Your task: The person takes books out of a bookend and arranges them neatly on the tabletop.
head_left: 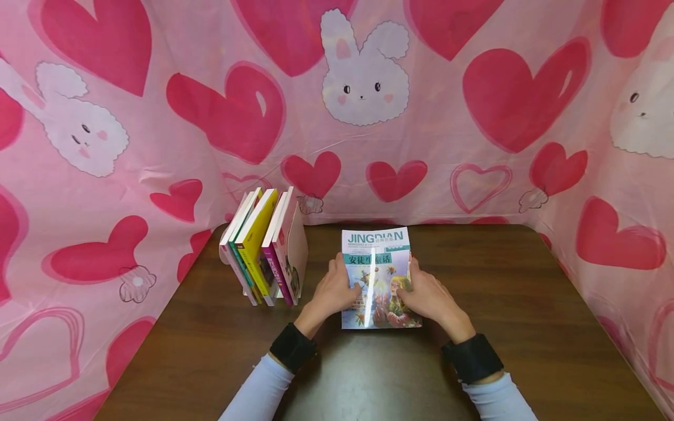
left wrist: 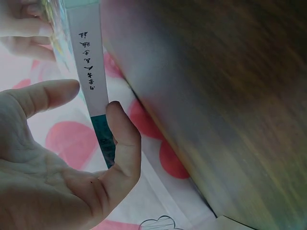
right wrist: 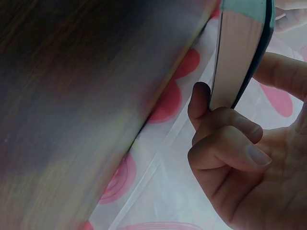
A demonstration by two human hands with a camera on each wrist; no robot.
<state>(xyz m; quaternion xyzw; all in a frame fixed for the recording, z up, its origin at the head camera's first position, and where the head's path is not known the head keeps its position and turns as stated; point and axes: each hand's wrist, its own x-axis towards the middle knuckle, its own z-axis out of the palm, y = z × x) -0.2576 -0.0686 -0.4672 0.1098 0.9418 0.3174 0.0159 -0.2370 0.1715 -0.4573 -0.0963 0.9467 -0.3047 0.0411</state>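
A paperback book [head_left: 376,286] with a glossy illustrated cover and a teal title band is held up in front of me, cover facing the head camera. My left hand [head_left: 337,286] grips its left edge, thumb on the cover and fingers behind. On the opposite edge my right hand [head_left: 429,292] holds it the same way. In the left wrist view the white and teal spine [left wrist: 91,72] runs between thumb and fingers of the left hand [left wrist: 62,167]. The right wrist view shows the page edges [right wrist: 235,57] within the right hand's [right wrist: 240,158] grasp.
To the left, several upright books [head_left: 258,245] with yellow, green and magenta spines stand in a pale bookend [head_left: 300,245]. The brown wooden table [head_left: 516,310] reaches back to a pink curtain [head_left: 437,140] printed with hearts and rabbits.
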